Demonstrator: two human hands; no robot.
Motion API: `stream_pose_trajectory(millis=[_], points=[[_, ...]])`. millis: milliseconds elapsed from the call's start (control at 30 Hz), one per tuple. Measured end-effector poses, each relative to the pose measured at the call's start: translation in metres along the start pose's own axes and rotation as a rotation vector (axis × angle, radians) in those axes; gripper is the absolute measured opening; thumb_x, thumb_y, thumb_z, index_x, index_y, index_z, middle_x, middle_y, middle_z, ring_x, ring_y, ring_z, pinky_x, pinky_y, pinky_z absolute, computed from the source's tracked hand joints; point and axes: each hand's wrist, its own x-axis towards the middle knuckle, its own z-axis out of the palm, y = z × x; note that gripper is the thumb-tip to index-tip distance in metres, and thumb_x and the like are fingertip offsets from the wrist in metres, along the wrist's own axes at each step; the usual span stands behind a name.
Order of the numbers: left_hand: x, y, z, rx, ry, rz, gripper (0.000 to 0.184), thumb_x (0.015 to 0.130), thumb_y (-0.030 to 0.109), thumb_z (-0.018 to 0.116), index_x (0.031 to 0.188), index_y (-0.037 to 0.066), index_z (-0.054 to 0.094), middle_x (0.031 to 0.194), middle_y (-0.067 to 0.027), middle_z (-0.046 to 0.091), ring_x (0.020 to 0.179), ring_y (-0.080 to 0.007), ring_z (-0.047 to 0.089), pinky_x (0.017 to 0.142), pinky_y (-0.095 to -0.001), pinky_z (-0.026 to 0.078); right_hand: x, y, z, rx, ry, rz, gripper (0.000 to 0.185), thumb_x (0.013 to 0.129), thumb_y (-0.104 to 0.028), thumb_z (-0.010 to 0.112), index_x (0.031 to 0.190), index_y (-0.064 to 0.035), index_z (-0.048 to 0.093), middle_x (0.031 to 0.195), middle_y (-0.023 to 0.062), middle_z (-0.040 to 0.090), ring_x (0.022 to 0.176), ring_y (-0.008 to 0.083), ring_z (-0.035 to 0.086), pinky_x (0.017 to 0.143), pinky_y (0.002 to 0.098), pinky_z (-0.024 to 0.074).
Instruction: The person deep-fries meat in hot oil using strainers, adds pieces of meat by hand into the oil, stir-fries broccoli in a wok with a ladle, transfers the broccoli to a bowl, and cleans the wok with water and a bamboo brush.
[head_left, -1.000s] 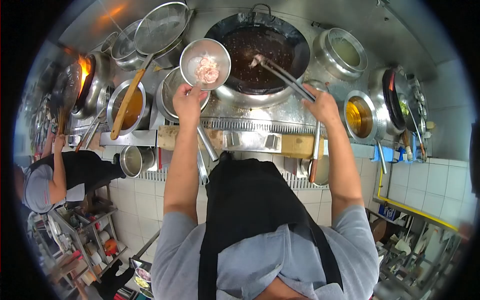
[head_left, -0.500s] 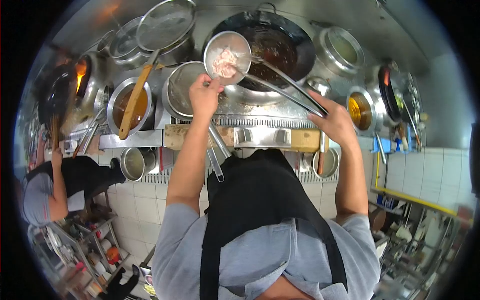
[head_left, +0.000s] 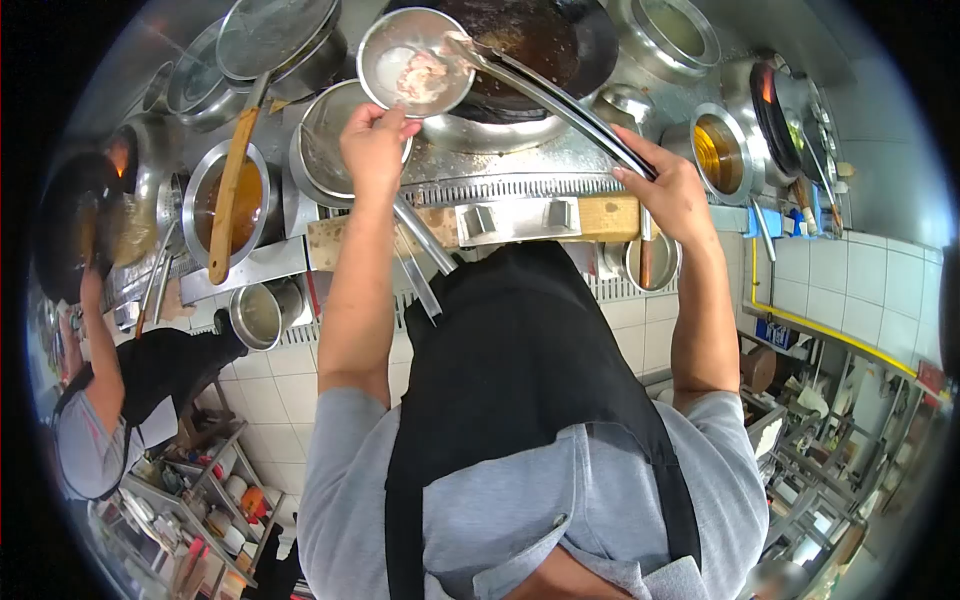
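Note:
My left hand (head_left: 375, 150) is closed on the near rim of a small metal bowl (head_left: 383, 45), tilted so its inside shows. Pale pink pieces of raw meat or seafood (head_left: 422, 78) lie in it; I cannot tell which kind. My right hand (head_left: 662, 190) grips long metal tongs (head_left: 550, 95) with their arms pressed together. A pale piece (head_left: 459, 38) shows at the tong tips, by the bowl's right rim. Just beyond is a large black wok (head_left: 600, 40) with dark, bubbling oil (head_left: 530, 45).
A wooden-handled strainer (head_left: 235, 180) lies across pots on the left. Pots of amber liquid stand left (head_left: 240, 205) and right (head_left: 720, 150). Flames (head_left: 768, 85) show at the right burner. Another person (head_left: 100, 370) works at a wok far left.
The tongs' arms have come together, and a pale piece now shows at their tips near the bowl's right rim. The whole view has shifted, so the stove sits higher.

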Motion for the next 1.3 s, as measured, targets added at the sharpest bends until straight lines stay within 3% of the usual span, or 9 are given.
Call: stream_pose_trajectory(millis=[167, 200, 333, 533, 700, 900, 1033, 1167, 1300], points=[[0.004, -0.010, 0.014, -0.019, -0.002, -0.035, 0.014, 0.091, 0.000, 0.069, 0.082, -0.002, 0.059, 0.083, -0.0109, 0.066, 0.067, -0.0190, 0.070, 0.061, -0.0288, 0.061, 0.013, -0.019, -0.009, -0.005, -0.035, 0.026, 0.052, 0.086, -0.011, 0.076, 0.137, -0.0123, 0.064, 0.126, 0.0164, 0.071, 0.113, 0.0213, 0.069, 0.100, 0.0318, 0.0489], [0.006, -0.010, 0.016, -0.012, 0.003, -0.031, 0.014, 0.091, 0.000, 0.069, 0.082, -0.002, 0.059, 0.083, -0.0110, 0.066, 0.067, -0.0191, 0.071, 0.061, -0.0288, 0.061, 0.016, -0.016, -0.008, 0.008, -0.024, 0.022, 0.055, 0.087, -0.005, 0.076, 0.140, -0.0059, 0.061, 0.121, 0.0097, 0.072, 0.106, 0.0098, 0.063, 0.096, 0.0261, 0.0481], [0.014, -0.006, 0.011, 0.044, 0.055, -0.012, 0.013, 0.093, 0.000, 0.068, 0.083, -0.002, 0.059, 0.083, -0.0112, 0.067, 0.069, -0.0187, 0.071, 0.064, -0.0291, 0.062, 0.024, -0.008, -0.005, 0.043, 0.020, 0.067, 0.052, 0.086, -0.011, 0.076, 0.137, -0.0116, 0.065, 0.126, 0.0184, 0.070, 0.112, 0.0204, 0.070, 0.099, 0.0306, 0.0486], [0.025, 0.002, -0.005, 0.139, 0.138, 0.081, 0.015, 0.092, -0.002, 0.067, 0.081, -0.001, 0.057, 0.079, -0.0090, 0.064, 0.063, -0.0175, 0.069, 0.064, -0.0282, 0.060, 0.089, 0.003, 0.015, -0.242, -0.049, 0.080, 0.052, 0.085, -0.026, 0.075, 0.136, -0.0195, 0.066, 0.118, 0.0208, 0.071, 0.112, 0.0366, 0.068, 0.098, 0.0404, 0.0508], [0.016, 0.004, 0.002, 0.156, 0.131, 0.063, 0.014, 0.092, -0.002, 0.067, 0.082, -0.001, 0.057, 0.079, -0.0089, 0.064, 0.067, -0.0175, 0.069, 0.064, -0.0284, 0.061, 0.152, 0.024, 0.056, -0.355, 0.059, 0.262, 0.059, 0.084, -0.033, 0.076, 0.141, -0.0239, 0.062, 0.126, 0.0190, 0.069, 0.119, 0.0354, 0.064, 0.102, 0.0426, 0.0502], [0.013, 0.005, 0.009, 0.148, 0.106, 0.070, 0.014, 0.092, -0.001, 0.067, 0.083, -0.001, 0.057, 0.080, -0.0098, 0.065, 0.069, -0.0183, 0.070, 0.064, -0.0285, 0.061, 0.145, 0.030, 0.031, -0.326, 0.153, 0.220, 0.063, 0.084, -0.036, 0.076, 0.143, -0.0226, 0.060, 0.127, 0.0185, 0.069, 0.118, 0.0358, 0.065, 0.102, 0.0426, 0.0501], [0.015, 0.009, 0.010, 0.231, 0.108, 0.080, 0.013, 0.092, 0.001, 0.068, 0.084, -0.002, 0.057, 0.083, -0.0108, 0.066, 0.068, -0.0185, 0.070, 0.064, -0.0279, 0.061, 0.102, 0.018, -0.002, -0.180, 0.137, 0.033, 0.061, 0.083, -0.030, 0.079, 0.141, -0.0207, 0.062, 0.123, 0.0190, 0.070, 0.111, 0.0362, 0.068, 0.099, 0.0415, 0.0518], [0.018, 0.016, 0.018, 0.414, 0.081, 0.170, 0.019, 0.089, 0.007, 0.071, 0.078, -0.002, 0.058, 0.073, -0.0110, 0.069, 0.067, -0.0172, 0.072, 0.061, -0.0278, 0.054, 0.059, 0.006, -0.004, -0.056, 0.006, -0.143, 0.060, 0.082, -0.023, 0.080, 0.140, -0.0218, 0.062, 0.120, 0.0194, 0.071, 0.106, 0.0359, 0.070, 0.095, 0.0413, 0.0538], [0.024, 0.008, 0.029, 0.517, 0.040, 0.195, 0.020, 0.089, 0.011, 0.071, 0.076, 0.000, 0.060, 0.066, -0.0110, 0.070, 0.064, -0.0168, 0.072, 0.064, -0.0325, 0.053, 0.060, 0.013, 0.035, -0.337, -0.024, -0.174, 0.056, 0.085, -0.022, 0.078, 0.139, -0.0234, 0.063, 0.113, 0.0169, 0.072, 0.101, 0.0356, 0.070, 0.092, 0.0450, 0.0545]])
